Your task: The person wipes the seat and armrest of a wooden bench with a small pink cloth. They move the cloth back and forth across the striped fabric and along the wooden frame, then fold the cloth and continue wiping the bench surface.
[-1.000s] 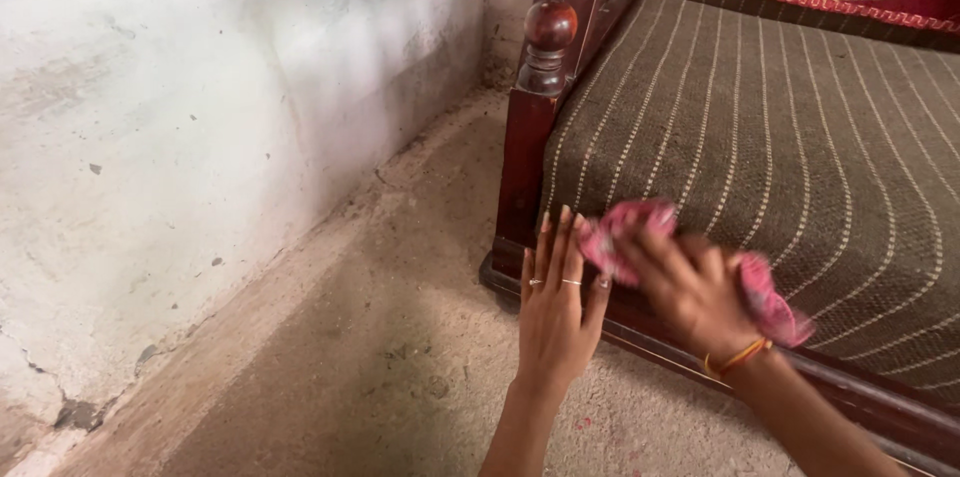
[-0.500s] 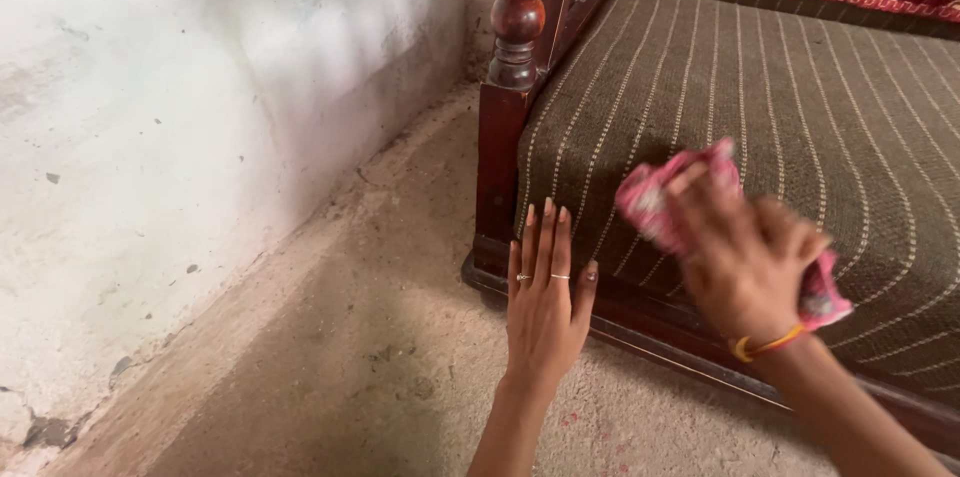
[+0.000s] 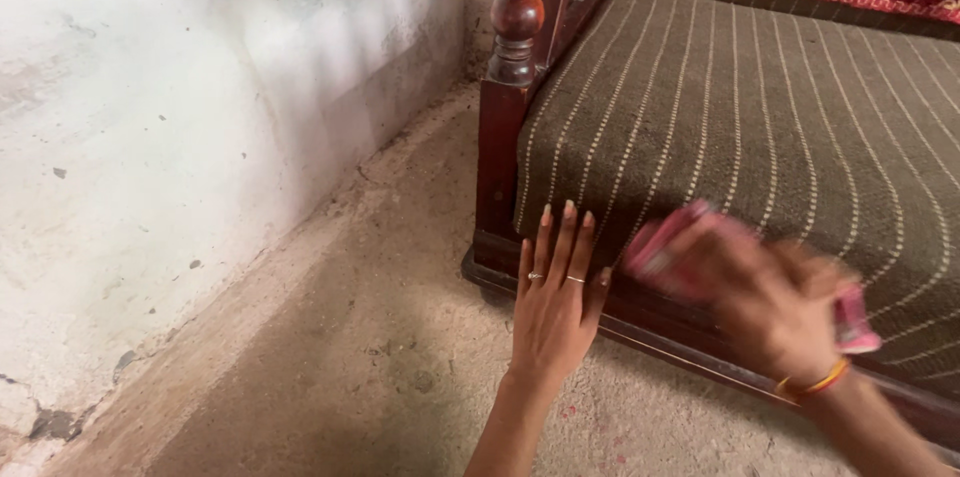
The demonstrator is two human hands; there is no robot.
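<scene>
We hold the pink cloth [image 3: 672, 252] bunched in the closed fingers of the right hand [image 3: 775, 307], at the front edge of the striped seat cushion [image 3: 760, 127]. The left hand [image 3: 555, 302], fingers straight and together, braces flat against the wooden frame [image 3: 497, 177]. Wipe in firm strokes along the edge; open floor [image 3: 380, 337] lies left, toward the wall [image 3: 200, 117].

The scene is lit softly and evenly by daylight, brightest on the whitewashed wall [image 3: 200, 87], which is nearly washed out. A faint shadow is cast on the concrete floor [image 3: 330, 357] beside the left hand [image 3: 555, 307], which is rendered sharply. The right hand [image 3: 770, 302] and pink cloth [image 3: 670, 247] are smeared by motion blur.
</scene>
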